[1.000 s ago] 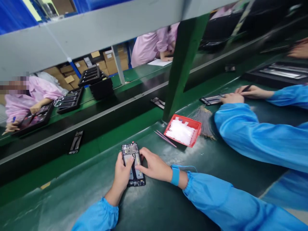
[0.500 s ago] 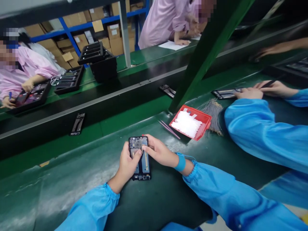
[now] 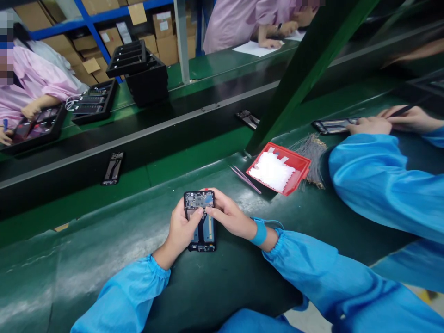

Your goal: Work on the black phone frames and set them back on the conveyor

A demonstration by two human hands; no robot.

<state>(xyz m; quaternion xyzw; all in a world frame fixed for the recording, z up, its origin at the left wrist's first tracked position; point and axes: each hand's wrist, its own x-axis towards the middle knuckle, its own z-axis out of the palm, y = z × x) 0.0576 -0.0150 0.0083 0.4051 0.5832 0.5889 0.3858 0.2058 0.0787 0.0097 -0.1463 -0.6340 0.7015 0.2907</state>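
Head view: an opened phone (image 3: 204, 231), insides bared, is left of the red bin (image 3: 300, 177) and on the wearer's side of it. The left hand (image 3: 180, 229) pinches one long edge, thumb over the phone's face; the right hand (image 3: 233, 216) pinches the opposite edge, its thumb tip near the other. Tweezers (image 3: 245, 179) lie just left of the bin, which holds white pieces (image 3: 271, 169); thin wires (image 3: 314, 162) lie just right of it. Beyond the bin, rightward, a co-worker's hand (image 3: 373, 125) touches another phone (image 3: 331, 126).
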